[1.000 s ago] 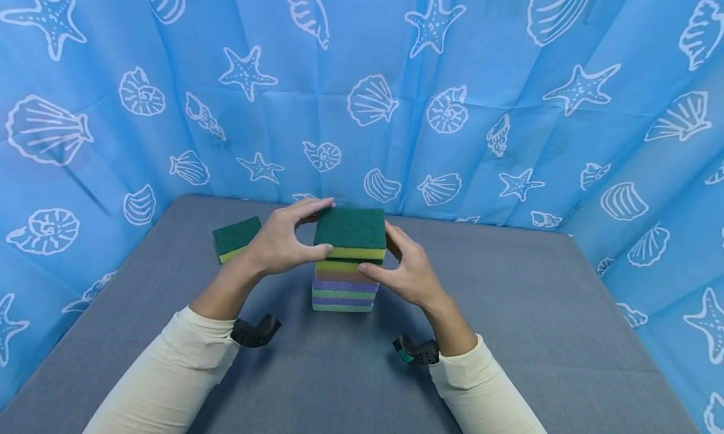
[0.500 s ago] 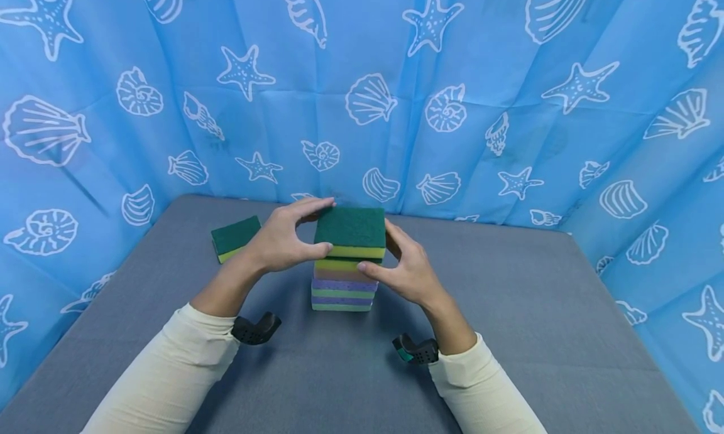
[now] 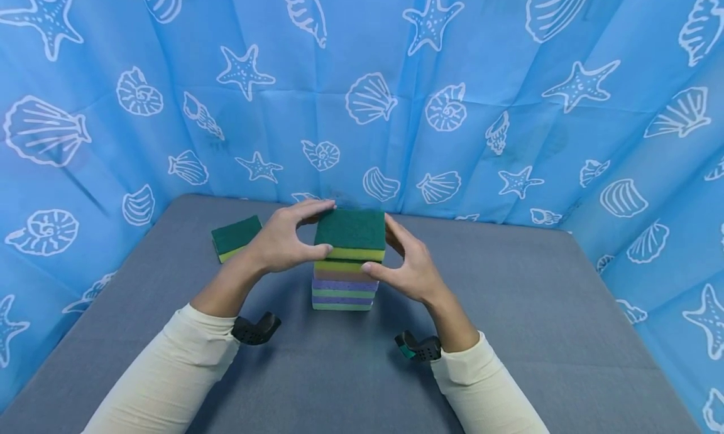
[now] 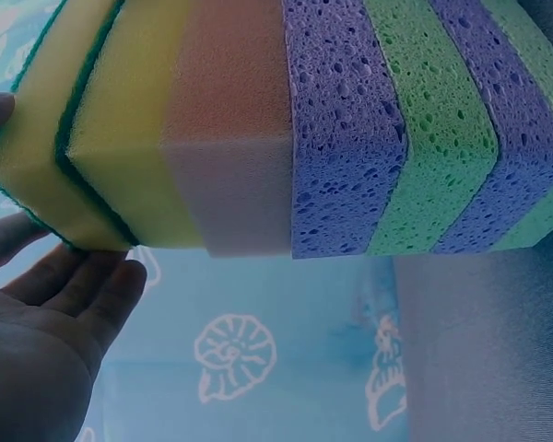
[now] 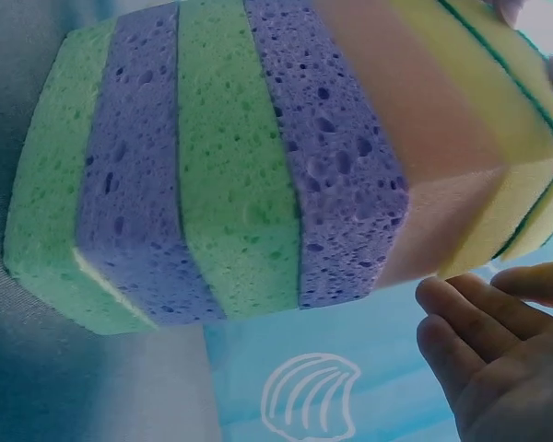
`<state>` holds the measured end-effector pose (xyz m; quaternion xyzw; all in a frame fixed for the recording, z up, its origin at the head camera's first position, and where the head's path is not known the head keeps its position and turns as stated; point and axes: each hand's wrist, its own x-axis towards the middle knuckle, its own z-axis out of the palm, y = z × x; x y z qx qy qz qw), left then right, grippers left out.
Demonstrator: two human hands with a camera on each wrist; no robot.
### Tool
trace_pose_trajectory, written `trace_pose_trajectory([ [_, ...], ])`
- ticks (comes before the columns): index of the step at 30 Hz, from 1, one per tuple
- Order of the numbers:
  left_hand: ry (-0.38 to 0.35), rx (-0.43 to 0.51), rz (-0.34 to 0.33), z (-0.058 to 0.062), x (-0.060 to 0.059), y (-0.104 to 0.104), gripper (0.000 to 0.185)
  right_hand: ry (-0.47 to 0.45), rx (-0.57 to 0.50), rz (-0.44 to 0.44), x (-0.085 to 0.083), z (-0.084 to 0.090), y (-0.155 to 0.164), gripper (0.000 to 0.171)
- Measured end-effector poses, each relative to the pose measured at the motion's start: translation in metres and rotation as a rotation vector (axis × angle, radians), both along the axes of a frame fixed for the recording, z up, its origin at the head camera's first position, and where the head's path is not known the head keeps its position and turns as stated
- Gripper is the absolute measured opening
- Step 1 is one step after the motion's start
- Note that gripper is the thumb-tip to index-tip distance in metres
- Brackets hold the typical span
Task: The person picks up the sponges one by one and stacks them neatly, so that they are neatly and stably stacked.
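In the head view a stack of sponges stands mid-table. A scouring sponge, dark green over yellow, tops it. Under it lie a second yellow scouring sponge, a pinkish sponge, and purple sponges alternating with light green sponges. My left hand holds the top sponge at its left end, thumb on the front edge and index finger by the back corner. My right hand spreads round the stack's upper right side, thumb at the front. Its fingertips are close beside the yellow layers.
Another green and yellow scouring sponge lies on the grey table, left of the stack and partly behind the left forearm. A blue curtain with white shells and starfish rises behind the table. Black devices sit at both wrists.
My right hand and its thumb have shifted slightly to the right, away from the stack's front. My left hand stays in place. The stack stands as before, its top sponge barely shifted.
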<state>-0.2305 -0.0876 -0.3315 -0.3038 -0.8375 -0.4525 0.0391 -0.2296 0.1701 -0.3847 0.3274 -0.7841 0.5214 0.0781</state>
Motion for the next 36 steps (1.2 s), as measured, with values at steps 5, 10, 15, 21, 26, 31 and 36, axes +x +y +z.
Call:
trace_pose_trajectory([
  [5,-0.018,0.003,-0.004,-0.001,-0.001,0.001,0.067,0.009,-0.047,-0.047,0.002,0.003,0.006,0.092],
  [10,-0.023,-0.005,0.004,-0.001,0.000,0.002,0.067,0.032,-0.111,-0.055,0.002,0.010,0.004,0.087],
  [15,-0.012,-0.007,-0.002,-0.002,-0.001,0.000,0.067,0.024,-0.129,-0.057,0.001,0.017,-0.002,0.080],
  [21,-0.001,-0.002,-0.001,-0.002,-0.001,-0.002,0.067,0.034,-0.123,-0.044,-0.003,0.025,-0.008,0.079],
  [26,0.004,0.001,-0.006,-0.004,-0.002,-0.002,0.067,0.020,-0.094,-0.020,-0.004,0.023,-0.008,0.074],
  [31,0.010,0.006,-0.010,-0.004,-0.001,-0.002,0.068,-0.004,-0.066,-0.011,-0.005,0.021,-0.006,0.075],
  [36,0.014,0.013,-0.005,-0.004,0.000,-0.003,0.069,-0.016,-0.049,-0.010,-0.005,0.021,-0.005,0.077],
])
